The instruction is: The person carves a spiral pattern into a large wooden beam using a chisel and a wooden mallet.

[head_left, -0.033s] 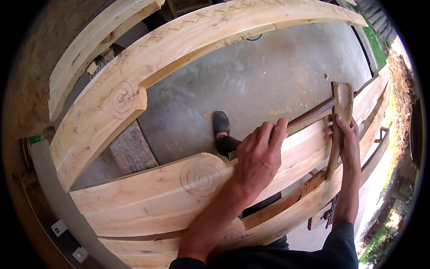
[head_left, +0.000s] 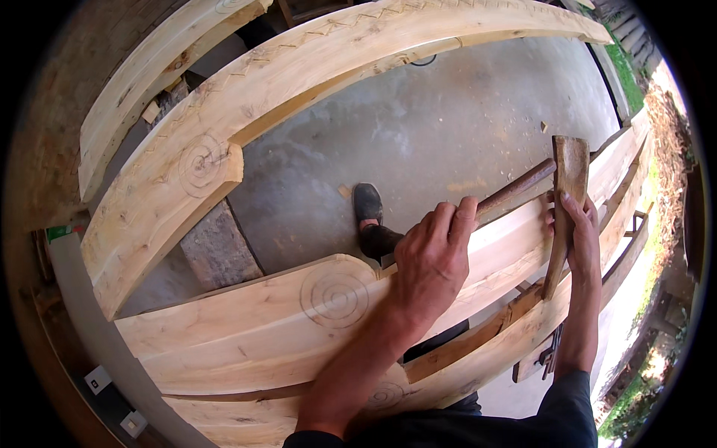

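My left hand (head_left: 437, 254) is closed round a long chisel with a dark wooden handle (head_left: 519, 185). A bit of the metal blade shows below the fist, at the edge of a pale wooden beam (head_left: 246, 321) beside its rounded shoulder. My right hand (head_left: 582, 228) grips the narrow lower part of a flat, paddle-shaped wooden mallet (head_left: 572, 160). The mallet's broad upper part stands upright just beside the butt of the chisel handle, with a thin gap between them. Pencilled rings (head_left: 334, 297) mark the beam left of my left hand.
A curved beam (head_left: 299, 67) with zigzag marks arches across the far side, with another pale beam (head_left: 142, 82) beyond it. A rough timber block (head_left: 219, 246) lies below. My shoe (head_left: 367, 203) rests on the concrete floor (head_left: 448, 127). More beams (head_left: 485, 358) lie close to my body.
The butt of the chisel handle has come slightly away from the mallet. My hands have hardly moved.
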{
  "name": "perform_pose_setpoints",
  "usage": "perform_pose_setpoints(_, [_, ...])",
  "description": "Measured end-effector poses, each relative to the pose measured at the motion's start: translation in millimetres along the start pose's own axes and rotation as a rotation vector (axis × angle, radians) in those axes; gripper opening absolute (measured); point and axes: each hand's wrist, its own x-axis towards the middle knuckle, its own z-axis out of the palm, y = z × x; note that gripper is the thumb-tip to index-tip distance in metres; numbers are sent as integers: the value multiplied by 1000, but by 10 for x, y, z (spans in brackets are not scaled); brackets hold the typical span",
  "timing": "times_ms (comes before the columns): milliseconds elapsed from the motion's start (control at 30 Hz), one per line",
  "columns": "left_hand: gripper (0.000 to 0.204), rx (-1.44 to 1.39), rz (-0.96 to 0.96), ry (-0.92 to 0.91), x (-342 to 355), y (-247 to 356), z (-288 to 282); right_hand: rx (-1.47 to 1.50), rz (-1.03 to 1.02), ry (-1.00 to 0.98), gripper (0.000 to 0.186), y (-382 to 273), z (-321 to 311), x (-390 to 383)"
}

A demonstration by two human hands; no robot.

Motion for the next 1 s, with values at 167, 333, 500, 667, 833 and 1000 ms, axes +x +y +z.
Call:
perform_pose_setpoints(167, [32,-33,-107,-76,-5,29,-9,-46,11,-44,34,10,76,51])
perform_pose_setpoints(333, [31,7,-143,-119,-35,40,-3,-57,16,-59,34,-3,140,74])
perform_pose_setpoints(500, [29,19,-219,-162,-38,60,-25,-126,-7,-64,33,-10,183,104])
perform_pose_setpoints(667, [29,14,-257,-164,-76,60,-20,-281,-80,51,37,-181,297,68])
perform_pose_setpoints(833, [27,-4,-257,-137,-72,70,-32,-490,-125,84,47,-286,312,128])
perform_pose_setpoints(1000, [25,2,-311,-191,-39,71,-54,-580,-143,-31,62,-377,310,172])
